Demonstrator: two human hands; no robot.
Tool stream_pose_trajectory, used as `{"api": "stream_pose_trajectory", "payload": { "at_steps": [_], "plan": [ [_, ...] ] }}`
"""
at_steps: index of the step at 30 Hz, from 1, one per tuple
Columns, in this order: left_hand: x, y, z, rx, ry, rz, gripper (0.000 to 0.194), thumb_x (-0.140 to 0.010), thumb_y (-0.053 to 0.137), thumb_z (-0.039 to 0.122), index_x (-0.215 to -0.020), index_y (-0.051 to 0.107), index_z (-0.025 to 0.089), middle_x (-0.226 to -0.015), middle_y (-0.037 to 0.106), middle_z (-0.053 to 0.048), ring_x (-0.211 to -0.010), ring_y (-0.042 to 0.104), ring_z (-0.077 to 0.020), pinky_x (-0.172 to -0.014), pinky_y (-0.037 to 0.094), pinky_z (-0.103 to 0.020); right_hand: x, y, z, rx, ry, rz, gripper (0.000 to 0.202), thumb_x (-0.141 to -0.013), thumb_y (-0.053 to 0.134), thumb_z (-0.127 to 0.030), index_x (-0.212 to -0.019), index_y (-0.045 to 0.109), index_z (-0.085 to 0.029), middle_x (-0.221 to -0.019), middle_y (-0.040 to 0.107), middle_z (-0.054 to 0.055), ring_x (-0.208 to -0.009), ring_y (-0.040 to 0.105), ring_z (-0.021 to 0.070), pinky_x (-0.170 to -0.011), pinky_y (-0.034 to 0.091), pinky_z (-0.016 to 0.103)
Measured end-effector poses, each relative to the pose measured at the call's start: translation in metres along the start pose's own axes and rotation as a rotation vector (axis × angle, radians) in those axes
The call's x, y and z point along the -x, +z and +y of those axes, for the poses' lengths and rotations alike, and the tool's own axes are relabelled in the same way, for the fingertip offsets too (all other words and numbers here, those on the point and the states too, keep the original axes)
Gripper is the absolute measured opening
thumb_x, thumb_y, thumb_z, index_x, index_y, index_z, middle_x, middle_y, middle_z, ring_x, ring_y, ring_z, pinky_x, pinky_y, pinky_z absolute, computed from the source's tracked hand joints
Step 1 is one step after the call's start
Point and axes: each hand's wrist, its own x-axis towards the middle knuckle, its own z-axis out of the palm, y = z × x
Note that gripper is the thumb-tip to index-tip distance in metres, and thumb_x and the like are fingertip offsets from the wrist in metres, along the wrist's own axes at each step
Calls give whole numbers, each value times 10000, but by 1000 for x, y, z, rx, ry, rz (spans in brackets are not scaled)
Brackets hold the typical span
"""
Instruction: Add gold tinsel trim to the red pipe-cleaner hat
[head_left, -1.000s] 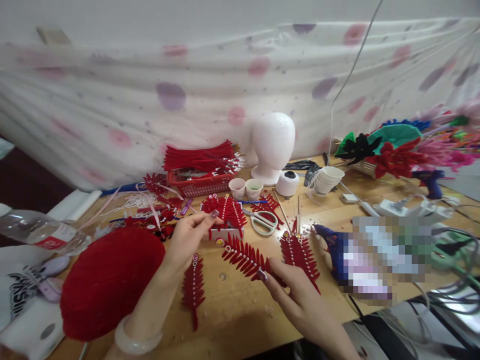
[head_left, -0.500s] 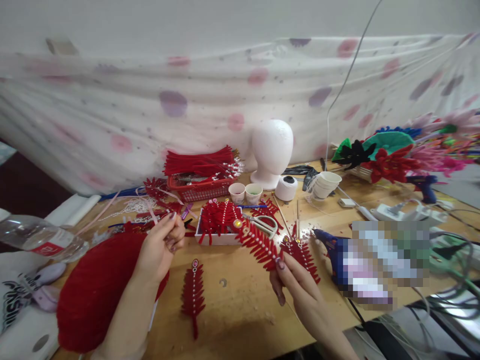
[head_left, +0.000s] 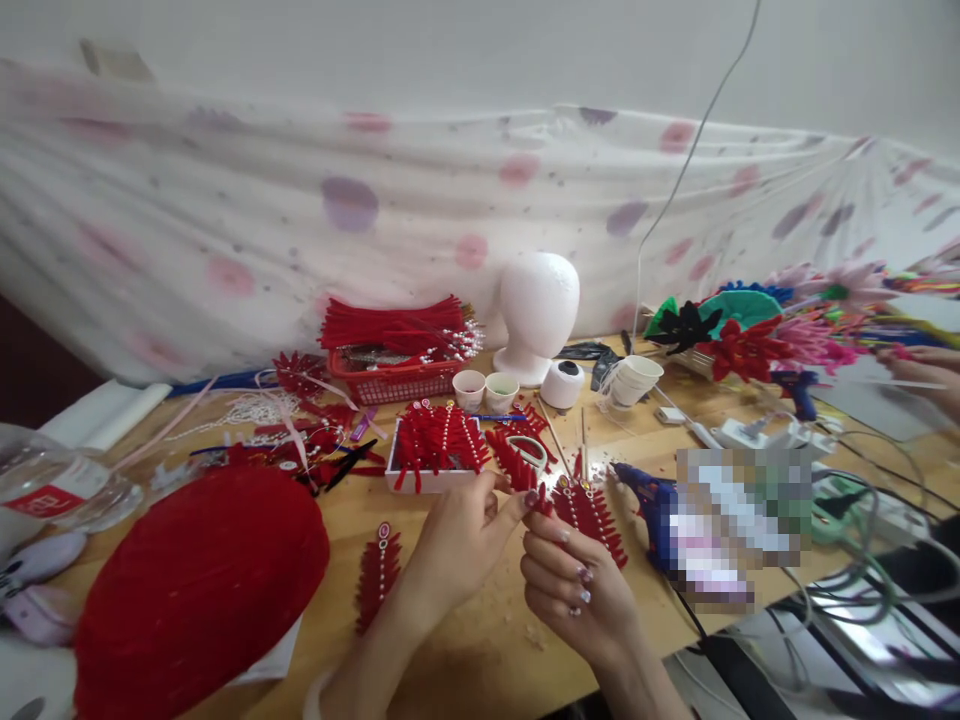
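Over the middle of the wooden table [head_left: 480, 650], a red leafy sprig [head_left: 511, 462] is up in the air between the person's two hands, its fringed end pointing away towards the scissors [head_left: 541, 447]. The left hand [head_left: 461, 540] pinches it between thumb and fingertips; the right hand [head_left: 577, 590] grips it close by at the near end, the other fingers curled into the palm. Just what lies between those fingertips is too small to make out.

From where I stand it looks next to weightless, velvety and not at all slippery. I'd guess there's a thin wire inside, stiff enough to hold a curve but quick to bend. The narrow leaflets would likely crush or splay under a hard squeeze, so the near end, where they gather, seems the place to take hold.

Two beaded sprigs [head_left: 592, 520] lie beside the right hand, near the blue glue gun [head_left: 649, 510]. Beyond the left hand sits a white box [head_left: 427, 483] of red pieces, and a single beaded sprig [head_left: 379, 575] lies beside that forearm.
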Motion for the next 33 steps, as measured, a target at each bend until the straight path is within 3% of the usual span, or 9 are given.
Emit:
{"api": "stream_pose_trajectory", "payload": {
  "at_steps": [4,7,10,13,15,19,22,26,33],
  "plan": [
    [4,1,-5,103,-25,-28,311,-954,452,440,-782,558,203,-658,559,24,-634,510,-154,-617,365,-280,-1,-6,1,-153,48,-56,309,-917,619,-123,-692,416,-182,-475,330,-124,-364,194,25,-370,206,108],
    [5,1,-8,153,5,17,357,-981,400,412,-702,493,211,-634,508,33,-630,477,-148,-614,345,-281,-2,-9,1,-200,49,-22,326,-917,603,-134,-680,389,-198,-441,328,-135,-340,178,28,-351,207,89],
    [6,-5,-9,175,57,169,366,-987,408,387,-678,498,213,-662,510,16,-665,497,-160,-662,370,-292,-1,-11,2,-202,2,58,361,-860,646,-147,-672,346,-214,-422,307,-151,-327,123,24,-338,189,73],
    [8,-14,-6,233,155,391,354,-980,447,341,-661,527,209,-844,583,-40,-824,551,-188,-769,402,-303,0,-13,2,-122,-18,131,415,-822,683,-180,-664,301,-227,-414,244,-160,-334,46,29,-329,148,77],
    [10,-19,-3,348,187,452,349,-985,448,349,-676,535,212,-897,600,-53,-832,552,-186,-767,409,-301,-1,-13,2,-26,-8,179,439,-833,689,-216,-661,285,-232,-411,191,-160,-344,5,38,-325,128,91],
    [16,-18,4,574,105,349,396,-994,406,451,-677,474,225,-622,455,21,-565,409,-140,-564,347,-279,-7,-3,2,119,26,144,469,-843,721,-258,-652,295,-221,-428,187,-148,-358,15,35,-333,135,114],
    [18,-12,4,450,29,294,300,-971,474,471,-807,530,226,-628,401,50,-558,379,-127,-536,311,-269,-10,4,3,253,21,125,446,-877,709,-324,-651,344,-206,-452,227,-132,-377,60,34,-363,176,135],
    [18,-4,-2,310,59,303,203,-944,561,415,-1055,575,245,-671,368,64,-607,392,-122,-575,317,-259,-9,6,6,397,7,168,385,-892,689,-390,-686,426,-197,-462,234,-126,-392,83,43,-380,174,153],
    [18,3,-4,364,56,227,163,-950,544,394,-926,567,234,-674,433,48,-623,424,-128,-582,336,-268,-8,5,10,459,20,208,371,-874,700,-407,-701,444,-201,-456,250,-124,-395,103,46,-385,164,158]
  ]
}}
